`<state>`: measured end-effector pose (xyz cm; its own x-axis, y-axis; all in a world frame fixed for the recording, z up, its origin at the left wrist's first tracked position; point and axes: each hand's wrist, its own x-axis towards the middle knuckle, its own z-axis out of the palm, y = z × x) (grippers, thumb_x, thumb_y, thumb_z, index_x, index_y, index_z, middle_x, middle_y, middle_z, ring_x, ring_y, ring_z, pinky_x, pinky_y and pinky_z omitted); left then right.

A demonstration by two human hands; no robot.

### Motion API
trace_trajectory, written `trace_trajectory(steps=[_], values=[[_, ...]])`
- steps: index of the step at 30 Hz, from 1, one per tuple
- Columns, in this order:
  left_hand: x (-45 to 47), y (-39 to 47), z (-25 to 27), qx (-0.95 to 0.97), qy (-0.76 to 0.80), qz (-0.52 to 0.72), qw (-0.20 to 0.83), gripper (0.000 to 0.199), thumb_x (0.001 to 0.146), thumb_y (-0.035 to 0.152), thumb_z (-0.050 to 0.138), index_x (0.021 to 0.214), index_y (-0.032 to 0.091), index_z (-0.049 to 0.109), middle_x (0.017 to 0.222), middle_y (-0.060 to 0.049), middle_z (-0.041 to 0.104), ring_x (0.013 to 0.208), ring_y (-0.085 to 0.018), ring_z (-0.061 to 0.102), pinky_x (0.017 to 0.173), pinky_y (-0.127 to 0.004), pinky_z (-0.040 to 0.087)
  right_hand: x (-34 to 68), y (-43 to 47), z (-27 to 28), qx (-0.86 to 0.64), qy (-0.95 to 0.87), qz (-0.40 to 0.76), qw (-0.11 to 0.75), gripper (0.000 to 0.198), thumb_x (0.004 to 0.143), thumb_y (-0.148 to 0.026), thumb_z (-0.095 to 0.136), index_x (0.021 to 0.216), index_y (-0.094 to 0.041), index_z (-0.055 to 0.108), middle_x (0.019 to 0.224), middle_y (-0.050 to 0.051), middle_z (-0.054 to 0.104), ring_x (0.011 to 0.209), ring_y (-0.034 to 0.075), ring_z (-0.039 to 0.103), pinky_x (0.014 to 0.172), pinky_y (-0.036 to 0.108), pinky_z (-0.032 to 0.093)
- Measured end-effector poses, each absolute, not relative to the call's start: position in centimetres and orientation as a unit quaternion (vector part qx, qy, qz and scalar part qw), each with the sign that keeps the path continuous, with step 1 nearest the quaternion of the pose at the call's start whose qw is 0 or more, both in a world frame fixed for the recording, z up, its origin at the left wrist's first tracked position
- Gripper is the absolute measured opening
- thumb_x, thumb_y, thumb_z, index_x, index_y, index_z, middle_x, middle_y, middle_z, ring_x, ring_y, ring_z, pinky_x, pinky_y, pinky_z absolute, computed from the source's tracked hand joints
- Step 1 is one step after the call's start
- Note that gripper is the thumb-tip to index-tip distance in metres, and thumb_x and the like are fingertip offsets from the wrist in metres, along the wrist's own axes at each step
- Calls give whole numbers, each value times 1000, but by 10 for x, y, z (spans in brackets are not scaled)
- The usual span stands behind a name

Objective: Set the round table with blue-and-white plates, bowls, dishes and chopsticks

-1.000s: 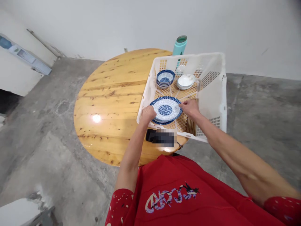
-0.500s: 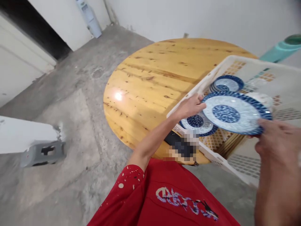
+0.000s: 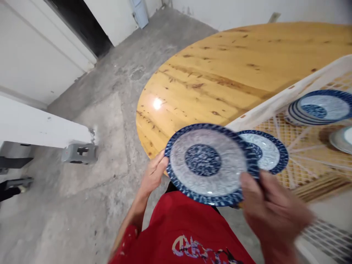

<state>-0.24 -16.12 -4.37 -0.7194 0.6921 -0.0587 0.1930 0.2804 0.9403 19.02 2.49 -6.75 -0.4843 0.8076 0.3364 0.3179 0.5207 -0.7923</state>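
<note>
A blue-rimmed white plate (image 3: pixel 178 161) with a speckled blue centre is held level in front of my red shirt. My left hand (image 3: pixel 153 173) grips its left edge, thumb on top and fingers beneath. On the right edge my right hand (image 3: pixel 272 205) pinches the rim, slightly blurred. Just behind it, partly covered, another blue-rimmed plate (image 3: pixel 271 150) lies in the white plastic basket (image 3: pixel 266 104). A stack of matching bowls (image 3: pixel 316 108) stands farther right in the basket.
The basket rests on a round wooden table (image 3: pixel 192 84). A bundle of chopsticks (image 3: pixel 319 189) and a white cup (image 3: pixel 345 139) are also inside it. On the concrete floor stands a grey stool (image 3: pixel 79 153). A person's foot (image 3: pixel 16 187) shows at the far left.
Both hands have carried the plate out of the basket, leftward and closer to my body. My view has swung toward the right part of the table edge, bringing the basket partly out of frame.
</note>
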Motion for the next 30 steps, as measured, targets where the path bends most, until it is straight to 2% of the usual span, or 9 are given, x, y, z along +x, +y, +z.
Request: trace_trajectory(steps=[4,9,11,14,17,20,24,28,30], values=[[5,-225,-77,134,831,483,242,50,98,58,51,118,18,73,121,-8,73,119,-28,63,106,-40,49,144,-20,-96,-261,-781,494,279,29,96,-36,51,74,-21,62,61,-1,57,53,13,49,55,25,40],[-9,-253,-122,164,816,455,315,42,99,53,45,98,19,70,89,-5,72,84,-22,65,82,-35,55,137,-59,-172,-381,-715,564,161,43,86,-56,53,59,-23,52,57,0,55,54,15,49,54,27,42],[-25,-259,-137,199,800,454,339,40,99,48,42,91,19,67,81,-3,69,76,-20,62,75,-32,54,142,-75,-195,-436,-673,581,136,44,80,-61,56,62,-21,59,58,2,58,54,17,50,51,28,42],[-56,-271,-157,271,782,441,347,35,99,41,39,90,19,65,87,-3,69,80,-18,61,80,-30,52,139,-103,-212,-508,-626,574,147,45,73,-62,65,74,-17,70,68,5,67,61,20,57,53,29,46],[-94,-291,-169,326,777,406,353,34,99,37,37,93,19,66,89,-3,70,82,-18,62,82,-29,51,117,-140,-215,-555,-600,547,183,41,72,-56,70,76,-15,72,73,7,70,68,22,60,58,29,48],[-133,-318,-173,351,777,383,356,35,98,34,38,105,19,68,95,-5,73,84,-20,65,84,-31,51,80,-180,-210,-568,-565,561,208,41,71,-54,68,79,-14,74,77,8,73,69,22,61,61,30,51],[-178,-355,-176,335,772,414,347,41,99,35,39,124,20,67,118,-7,74,106,-23,67,96,-33,50,31,-217,-196,-537,-584,584,172,41,69,-57,64,72,-16,72,69,6,70,66,23,61,61,32,51],[-202,-376,-181,301,778,430,345,41,98,39,41,120,19,70,109,-7,76,101,-22,67,93,-32,51,-1,-227,-186,-496,-601,614,128,40,73,-57,59,74,-18,71,67,4,68,62,22,59,56,32,49],[-208,-379,-183,282,784,434,343,41,98,40,42,120,19,70,112,-7,75,102,-23,67,93,-33,51,-13,-226,-185,-493,-592,626,122,37,73,-55,59,71,-20,67,63,3,64,56,21,56,52,31,47]])
